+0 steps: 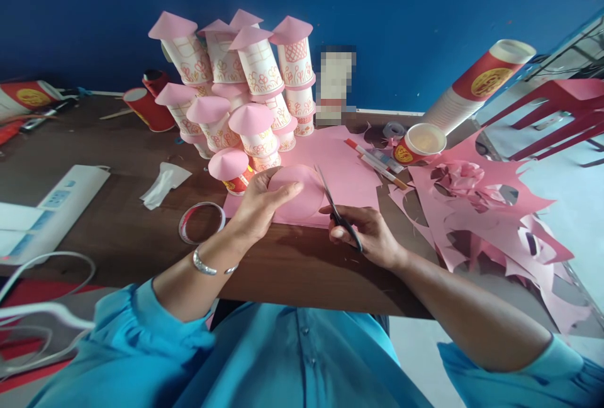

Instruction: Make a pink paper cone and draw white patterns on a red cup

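My left hand [264, 200] pinches a round pink paper disc [304, 197], its thumb lying across the top. Scissors [336, 209] are gripped in my right hand [365, 232], their blades pointing up along the disc's right edge. Whether the blades touch the paper I cannot tell. Beneath the disc lie pink paper sheets [349, 169] on the table. Just beyond my left hand stands a red paper cup with a pink cone roof [229, 164]. Behind it rise several white cup towers [259, 68] with drawn flowers and pink cone tops.
Pink paper offcuts [500, 206] cover the table's right side. A tall leaning stack of paper cups [472, 96], a single cup [419, 143] and markers [377, 162] lie nearby. Left are a tape roll [202, 222], a crumpled tissue [165, 184] and a white box [61, 213].
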Tool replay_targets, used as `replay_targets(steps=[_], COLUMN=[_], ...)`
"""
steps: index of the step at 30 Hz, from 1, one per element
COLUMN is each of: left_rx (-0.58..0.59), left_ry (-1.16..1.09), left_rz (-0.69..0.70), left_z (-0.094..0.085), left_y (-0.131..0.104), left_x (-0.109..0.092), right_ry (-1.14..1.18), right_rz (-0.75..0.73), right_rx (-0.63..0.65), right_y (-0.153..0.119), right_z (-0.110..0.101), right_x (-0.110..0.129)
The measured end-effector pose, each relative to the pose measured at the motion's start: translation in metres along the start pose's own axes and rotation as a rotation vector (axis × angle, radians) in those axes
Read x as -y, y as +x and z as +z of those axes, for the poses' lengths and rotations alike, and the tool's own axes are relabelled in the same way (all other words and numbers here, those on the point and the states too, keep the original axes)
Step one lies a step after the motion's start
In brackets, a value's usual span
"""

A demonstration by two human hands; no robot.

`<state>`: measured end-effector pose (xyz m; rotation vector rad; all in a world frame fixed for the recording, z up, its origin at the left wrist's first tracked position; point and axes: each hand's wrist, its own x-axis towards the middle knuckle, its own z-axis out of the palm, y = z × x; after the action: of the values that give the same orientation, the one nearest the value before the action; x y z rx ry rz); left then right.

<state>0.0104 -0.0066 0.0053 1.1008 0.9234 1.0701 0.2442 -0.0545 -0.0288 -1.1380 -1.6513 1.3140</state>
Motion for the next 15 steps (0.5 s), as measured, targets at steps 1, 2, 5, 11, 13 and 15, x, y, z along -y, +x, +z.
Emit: replay_targets(steps=[1, 2, 5, 11, 13, 15], left_rx=[0.01, 0.021, 0.054, 0.066, 0.075, 0.085], left_ry=[0.0, -0.003, -0.016, 0.015, 0.014, 0.016], left_rz=[0.004, 0.008, 0.014, 0.008, 0.013, 0.016], left_z=[-0.001, -0.0021, -0.0058, -0.0091, -0.0092, -0.0095], left_y=[0.0002, 0.0005, 0.0016, 0.0031, 0.0031, 0.0029], left_x=[0.0009, 0.002, 0.006, 0.0096, 0.01, 0.0103], right_ry=[0.002, 0.005, 0.014, 0.031, 0.02, 0.006], right_rz=[0.0, 0.002, 0.006, -0.003, -0.009, -0.014], right_rx=[-0.002, -0.003, -0.008, 0.001, 0.002, 0.006], right_y=[-0.0001, -0.0003, -0.0004, -0.0002, 0.0, 0.0002], right_z=[0.0, -0.0001, -0.0002, -0.0001, -0.0002, -0.0004], right_x=[0.0004, 0.0007, 0.0006, -0.001, -0.0004, 0.0009])
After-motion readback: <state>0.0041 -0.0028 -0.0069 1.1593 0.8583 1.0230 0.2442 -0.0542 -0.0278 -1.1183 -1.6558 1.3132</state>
